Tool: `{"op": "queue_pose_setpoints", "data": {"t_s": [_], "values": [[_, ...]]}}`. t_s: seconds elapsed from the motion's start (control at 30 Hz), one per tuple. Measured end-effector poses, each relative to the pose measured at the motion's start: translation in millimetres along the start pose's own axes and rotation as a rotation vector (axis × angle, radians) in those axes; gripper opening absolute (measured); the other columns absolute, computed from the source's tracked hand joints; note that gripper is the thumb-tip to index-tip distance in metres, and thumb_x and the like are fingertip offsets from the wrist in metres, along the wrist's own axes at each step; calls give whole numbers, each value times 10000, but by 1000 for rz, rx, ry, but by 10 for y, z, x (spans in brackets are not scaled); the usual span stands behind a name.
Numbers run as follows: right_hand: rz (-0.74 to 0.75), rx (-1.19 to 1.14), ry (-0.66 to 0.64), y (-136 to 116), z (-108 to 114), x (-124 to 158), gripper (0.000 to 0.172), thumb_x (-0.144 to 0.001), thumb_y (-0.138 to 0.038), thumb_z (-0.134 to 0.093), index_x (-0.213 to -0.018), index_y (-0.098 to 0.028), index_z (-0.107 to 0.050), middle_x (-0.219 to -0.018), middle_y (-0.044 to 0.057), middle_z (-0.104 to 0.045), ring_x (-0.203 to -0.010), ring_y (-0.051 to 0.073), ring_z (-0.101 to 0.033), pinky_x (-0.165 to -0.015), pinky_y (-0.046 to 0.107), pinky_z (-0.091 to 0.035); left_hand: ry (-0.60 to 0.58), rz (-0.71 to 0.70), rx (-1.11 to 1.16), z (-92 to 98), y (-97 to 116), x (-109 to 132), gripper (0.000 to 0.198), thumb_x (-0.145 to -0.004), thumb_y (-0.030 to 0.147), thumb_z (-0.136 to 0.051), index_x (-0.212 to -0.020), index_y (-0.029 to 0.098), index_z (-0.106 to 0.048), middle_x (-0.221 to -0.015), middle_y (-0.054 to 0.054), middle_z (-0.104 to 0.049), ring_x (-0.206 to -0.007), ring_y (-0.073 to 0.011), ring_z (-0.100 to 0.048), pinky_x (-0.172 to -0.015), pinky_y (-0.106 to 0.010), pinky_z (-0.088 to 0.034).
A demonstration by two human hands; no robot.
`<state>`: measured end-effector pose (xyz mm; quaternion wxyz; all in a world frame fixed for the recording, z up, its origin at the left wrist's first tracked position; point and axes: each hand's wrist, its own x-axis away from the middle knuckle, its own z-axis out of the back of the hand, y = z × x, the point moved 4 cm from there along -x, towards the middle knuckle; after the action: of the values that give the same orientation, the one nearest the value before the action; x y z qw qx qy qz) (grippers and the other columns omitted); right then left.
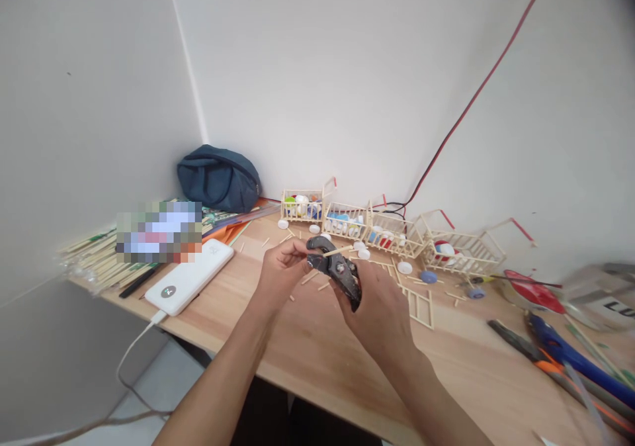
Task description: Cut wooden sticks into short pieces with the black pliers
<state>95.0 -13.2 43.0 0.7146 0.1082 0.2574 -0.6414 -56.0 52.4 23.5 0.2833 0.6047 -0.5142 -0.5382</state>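
Note:
My right hand [381, 310] is wrapped around a dark hand cutter [342, 270] above the front half of the table. Its jaws point left, towards my left hand [282, 270], whose fingers are pinched together on a thin bamboo stick [338, 252]. The pale stick lies across the cutter's jaws and sticks out to the right. The cutter's handles are mostly hidden in my right palm. Just beyond my hands, small stick-built carts [347, 218] with white caps as wheels stand in a row. A ladder-like stick frame [421, 308] lies flat beside my right hand.
At left are a white power bank [191, 277] with a cable, a bundle of sticks [99, 261] and a blurred-out device [161, 231]. A blue pouch [218, 178] sits in the corner. A blue glue gun [570, 353], other pliers [520, 343] and a clear container [600, 297] are at right.

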Motion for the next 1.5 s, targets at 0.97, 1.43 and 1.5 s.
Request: {"op": "queue_pose_setpoints", "data": {"t_s": [0.97, 1.43, 1.5], "values": [[-198, -243, -304, 68, -171, -20, 227, -833, -436, -471, -766, -219, -477, -675, 8, -590, -599, 166, -520, -535, 244, -264, 124, -30, -323, -60, -10, 66, 80, -746, 236, -597, -765, 167, -631, -758, -8, -672, -715, -133, -605, -643, -210, -450], [-286, -415, -491, 172, -498, -30, 348, -851, -426, -430, -606, -198, -524, -530, 23, -572, -550, 172, -546, -529, 240, -325, -77, -217, -887, -110, -127, 35, 134, -838, 198, -474, -779, 197, -595, -735, 0, -645, -663, -121, -564, -641, -218, -381], [-270, -412, -483, 169, -504, -37, 347, -853, -422, -424, -607, -198, -524, -529, 24, -568, -553, 176, -547, -533, 243, -328, -80, -223, -887, -113, -127, 35, 128, -838, 195, -479, -777, 197, -591, -749, -5, -647, -669, -124, -568, -645, -219, -383]]}}
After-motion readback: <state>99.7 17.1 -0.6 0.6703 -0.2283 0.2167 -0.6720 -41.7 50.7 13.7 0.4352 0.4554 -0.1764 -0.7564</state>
